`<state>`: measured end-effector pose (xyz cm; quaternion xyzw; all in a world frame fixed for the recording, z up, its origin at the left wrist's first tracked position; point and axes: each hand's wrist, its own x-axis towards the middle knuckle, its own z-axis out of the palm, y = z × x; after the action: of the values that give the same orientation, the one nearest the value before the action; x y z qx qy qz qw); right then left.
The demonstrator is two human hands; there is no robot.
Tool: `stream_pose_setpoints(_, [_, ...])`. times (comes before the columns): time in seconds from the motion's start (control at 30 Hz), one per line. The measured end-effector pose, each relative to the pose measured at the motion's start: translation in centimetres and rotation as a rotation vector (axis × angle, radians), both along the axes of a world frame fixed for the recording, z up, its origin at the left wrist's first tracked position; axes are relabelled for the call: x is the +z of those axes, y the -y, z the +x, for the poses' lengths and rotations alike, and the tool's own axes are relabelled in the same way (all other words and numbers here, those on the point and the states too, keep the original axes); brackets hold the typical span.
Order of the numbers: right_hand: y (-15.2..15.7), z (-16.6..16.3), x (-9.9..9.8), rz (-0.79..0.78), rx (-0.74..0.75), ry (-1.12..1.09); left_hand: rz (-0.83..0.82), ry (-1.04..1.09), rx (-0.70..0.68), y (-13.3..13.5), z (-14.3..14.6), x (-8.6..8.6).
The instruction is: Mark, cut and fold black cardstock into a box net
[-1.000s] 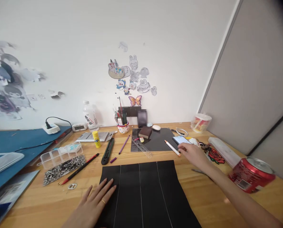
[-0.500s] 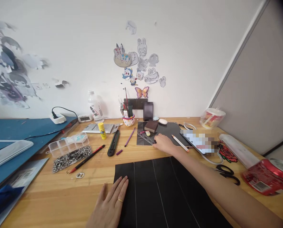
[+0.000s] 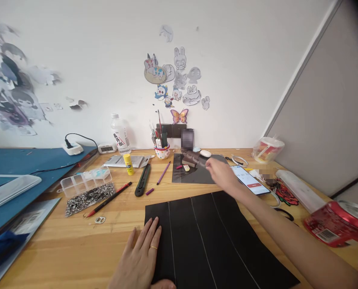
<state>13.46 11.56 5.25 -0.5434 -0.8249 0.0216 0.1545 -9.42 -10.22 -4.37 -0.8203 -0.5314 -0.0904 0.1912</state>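
Black paper [image 3: 209,241] ruled with pale lines lies flat on the wooden desk [image 3: 76,241], my left hand [image 3: 141,257] spread open on its near corner. My right hand [image 3: 223,174] pinches what looks like the clear ruler [image 3: 202,163] above the dark mat [image 3: 193,176] — it's blurred. I'd judge I'm fetching it — laying it calls for squaring against a drawn line.

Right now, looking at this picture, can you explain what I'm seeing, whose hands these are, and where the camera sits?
There is no machine: a person works bare-handed, and one camera on their head looks down at a wooden desk. The left hand lies flat on a black sheet marked with white lines. The right hand reaches forward and seems to pinch a clear ruler, blurred. Nearby are a phone, a utility knife, a glue stick and a red can.
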Motion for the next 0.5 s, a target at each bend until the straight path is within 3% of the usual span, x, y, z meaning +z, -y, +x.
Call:
stream_pose_setpoints(0.1, [1.0,3.6,2.8,0.058,-0.020,-0.191,-0.038,0.032,0.012,-0.8,0.5,0.1])
stream_pose_setpoints(0.2, [2.8,7.2,3.0,0.007,0.012,-0.300,-0.118,0.042,0.025,-2.0,1.1,0.8])
stream_pose_setpoints(0.37, [5.3,10.6,-2.2,-0.098,-0.077,-0.348,-0.308,0.042,0.036,-3.7,2.2,2.8])
stream_pose_setpoints(0.5, [6.2,11.1,-6.3,-0.164,-0.126,-0.319,-0.339,0.021,0.057,-3.9,2.6,2.9])
